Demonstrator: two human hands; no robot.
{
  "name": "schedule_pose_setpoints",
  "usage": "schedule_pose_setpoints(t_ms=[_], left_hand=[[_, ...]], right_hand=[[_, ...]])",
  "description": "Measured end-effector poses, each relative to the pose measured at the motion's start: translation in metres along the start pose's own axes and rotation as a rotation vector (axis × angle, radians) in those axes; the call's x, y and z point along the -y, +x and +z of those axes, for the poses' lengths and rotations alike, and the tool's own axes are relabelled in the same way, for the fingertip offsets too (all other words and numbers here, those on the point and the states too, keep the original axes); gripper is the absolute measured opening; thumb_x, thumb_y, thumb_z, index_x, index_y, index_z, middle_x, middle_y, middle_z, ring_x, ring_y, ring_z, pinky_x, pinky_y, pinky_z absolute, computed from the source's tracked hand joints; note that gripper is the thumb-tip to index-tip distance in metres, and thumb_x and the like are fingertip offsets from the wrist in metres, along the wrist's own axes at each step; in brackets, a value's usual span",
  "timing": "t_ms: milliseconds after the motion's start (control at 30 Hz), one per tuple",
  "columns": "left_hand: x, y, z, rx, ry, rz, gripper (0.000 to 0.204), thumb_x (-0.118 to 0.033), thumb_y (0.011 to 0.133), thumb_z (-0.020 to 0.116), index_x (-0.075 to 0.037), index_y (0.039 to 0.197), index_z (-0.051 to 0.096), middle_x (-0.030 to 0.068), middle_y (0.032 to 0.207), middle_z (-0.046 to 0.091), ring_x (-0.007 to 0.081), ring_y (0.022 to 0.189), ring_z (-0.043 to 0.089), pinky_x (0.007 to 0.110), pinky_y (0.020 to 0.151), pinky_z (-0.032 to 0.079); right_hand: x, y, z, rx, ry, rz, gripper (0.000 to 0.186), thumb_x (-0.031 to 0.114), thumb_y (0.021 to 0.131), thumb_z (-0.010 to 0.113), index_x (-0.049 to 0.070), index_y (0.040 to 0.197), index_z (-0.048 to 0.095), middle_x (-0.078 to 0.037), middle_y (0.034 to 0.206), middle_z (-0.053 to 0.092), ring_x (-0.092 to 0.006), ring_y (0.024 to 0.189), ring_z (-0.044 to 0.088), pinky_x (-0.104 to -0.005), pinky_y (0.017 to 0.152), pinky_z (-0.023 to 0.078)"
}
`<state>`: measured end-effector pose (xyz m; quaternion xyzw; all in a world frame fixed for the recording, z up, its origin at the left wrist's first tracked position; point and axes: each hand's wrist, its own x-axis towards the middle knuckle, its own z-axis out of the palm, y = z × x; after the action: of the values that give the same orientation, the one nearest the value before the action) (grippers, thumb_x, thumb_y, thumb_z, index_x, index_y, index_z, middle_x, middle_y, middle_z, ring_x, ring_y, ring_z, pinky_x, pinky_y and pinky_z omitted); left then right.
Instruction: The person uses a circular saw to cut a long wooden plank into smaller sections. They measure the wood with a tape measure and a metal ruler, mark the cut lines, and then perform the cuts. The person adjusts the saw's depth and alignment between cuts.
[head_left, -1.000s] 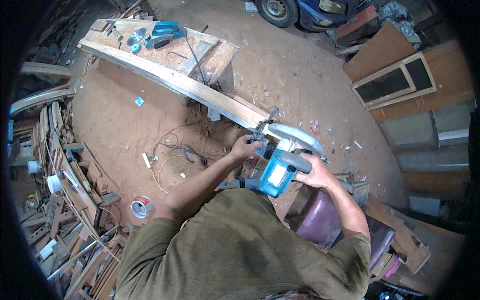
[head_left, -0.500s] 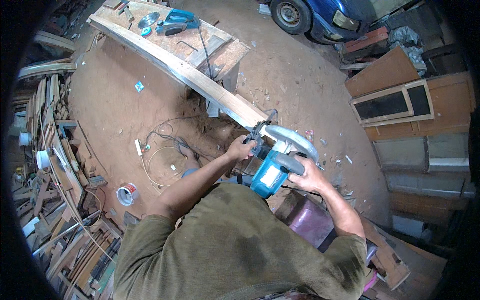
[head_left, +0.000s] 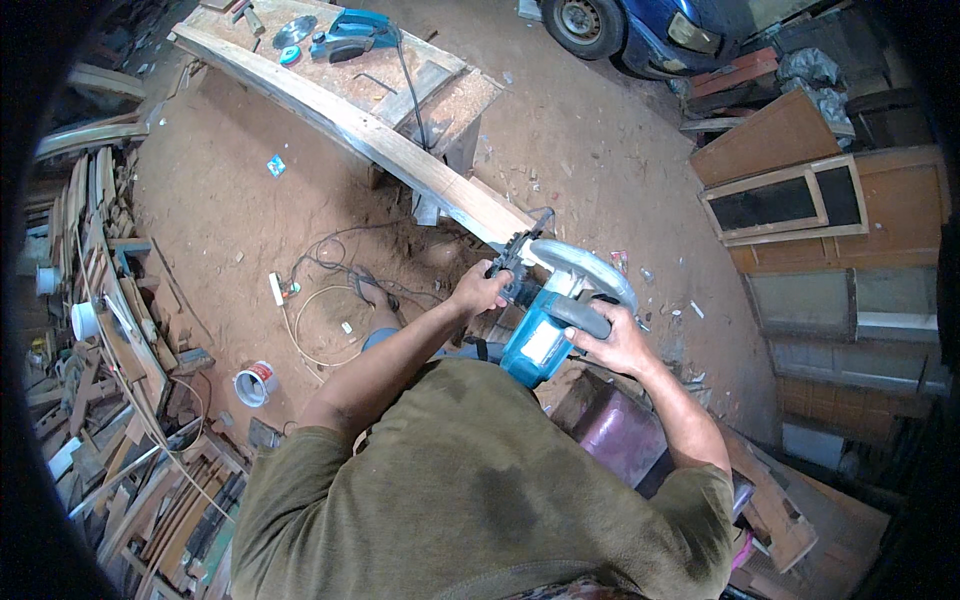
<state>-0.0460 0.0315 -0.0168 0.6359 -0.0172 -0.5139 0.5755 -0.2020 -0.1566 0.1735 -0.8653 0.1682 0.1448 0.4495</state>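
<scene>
Both my hands are on a teal circular saw (head_left: pixel 535 345) with a grey blade guard, in front of my torso. My left hand (head_left: pixel 479 291) is closed on the dark front part of the saw, near its base. Round the rear handle wraps my right hand (head_left: pixel 617 343). The saw's front meets the near end of a long pale wooden beam (head_left: pixel 405 165), which runs away to the upper left. The blade is hidden, so I cannot tell whether it touches the wood.
A sawdust-covered workbench (head_left: pixel 335 90) bears a teal power planer (head_left: pixel 355 36) and a round saw blade (head_left: pixel 295 31). Cables (head_left: pixel 330 260) lie on the dirt floor by my foot. Scrap wood (head_left: pixel 130 400) fills the left; wooden panels (head_left: pixel 850 290) stand right.
My hands and the saw keep nearly the same place at the beam's end, with only a slight shift. The beam and bench appear a little lower in the picture.
</scene>
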Motion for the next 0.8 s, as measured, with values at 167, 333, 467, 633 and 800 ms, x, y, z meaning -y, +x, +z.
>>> schedule_pose_setpoints(t_ms=[167, 333, 467, 633, 800], left_hand=[[-0.009, 0.003, -0.009, 0.012, 0.013, -0.028, 0.051, -0.037, 0.092, 0.064, -0.003, 0.127, 0.051, 0.0105, 0.105, 0.069, 0.0177, 0.069, 0.068, 0.031, 0.061, 0.053], [-0.016, 0.002, -0.013, -0.022, -0.003, -0.047, 0.050, -0.038, 0.093, 0.063, -0.004, 0.127, 0.050, 0.0104, 0.109, 0.068, 0.0189, 0.072, 0.068, 0.031, 0.063, 0.053], [-0.018, 0.006, -0.023, 0.006, -0.005, -0.037, 0.048, -0.038, 0.094, 0.063, -0.004, 0.125, 0.050, 0.0100, 0.108, 0.068, 0.0185, 0.073, 0.068, 0.031, 0.063, 0.052], [-0.020, 0.011, -0.035, -0.031, -0.012, -0.030, 0.044, -0.037, 0.095, 0.063, -0.005, 0.121, 0.052, 0.0076, 0.101, 0.068, 0.0164, 0.071, 0.067, 0.029, 0.061, 0.051], [-0.019, 0.016, -0.047, -0.013, -0.041, -0.035, 0.047, -0.037, 0.093, 0.064, -0.003, 0.124, 0.052, 0.0098, 0.099, 0.068, 0.0169, 0.073, 0.065, 0.031, 0.064, 0.051]], right_hand=[[0.010, 0.011, 0.002, -0.005, 0.014, 0.058, 0.039, 0.034, 0.083, 0.080, 0.000, 0.098, 0.070, -0.009, 0.081, 0.069, -0.0159, 0.075, 0.064, -0.0342, 0.071, 0.052], [0.012, 0.022, 0.002, 0.000, -0.015, 0.079, 0.038, 0.033, 0.082, 0.080, -0.001, 0.097, 0.071, -0.010, 0.080, 0.069, -0.0164, 0.075, 0.064, -0.0348, 0.071, 0.052], [0.016, 0.030, 0.006, -0.005, -0.020, 0.099, 0.039, 0.035, 0.082, 0.079, 0.000, 0.097, 0.070, -0.010, 0.081, 0.070, -0.0174, 0.077, 0.065, -0.0357, 0.072, 0.052], [0.024, 0.044, 0.010, 0.009, 0.000, 0.117, 0.040, 0.037, 0.082, 0.079, 0.000, 0.096, 0.070, -0.010, 0.081, 0.069, -0.0185, 0.076, 0.065, -0.0365, 0.072, 0.052], [0.022, 0.054, 0.015, 0.009, -0.065, 0.093, 0.040, 0.038, 0.082, 0.079, 0.000, 0.094, 0.069, -0.010, 0.077, 0.068, -0.0191, 0.072, 0.064, -0.0366, 0.069, 0.051]])
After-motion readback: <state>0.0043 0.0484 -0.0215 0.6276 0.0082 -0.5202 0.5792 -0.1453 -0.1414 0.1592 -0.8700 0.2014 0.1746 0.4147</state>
